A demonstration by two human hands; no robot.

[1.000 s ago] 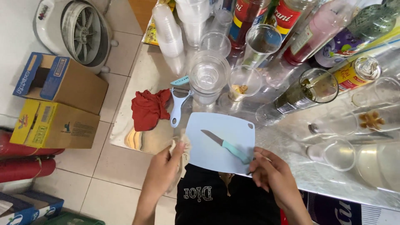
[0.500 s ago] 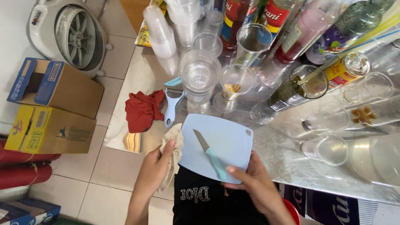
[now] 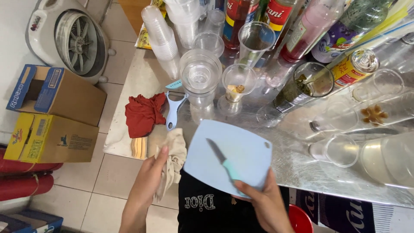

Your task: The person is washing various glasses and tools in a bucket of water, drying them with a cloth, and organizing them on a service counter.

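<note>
Left hand (image 3: 148,181): closed on beige cloth (image 3: 172,162), at tabletop (image 3: 302,172) near edge | right hand (image 3: 263,200): gripping pale-blue cutting board (image 3: 233,149), thumb pinning knife (image 3: 222,159) flat, apparently against sliding | blue peeler (image 3: 174,108), red rag (image 3: 142,114): beside left edge.

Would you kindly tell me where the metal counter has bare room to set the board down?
Bare steel counter lies right of the blue cutting board, before the lying glasses. Behind, cups and bottles crowd it.
</note>
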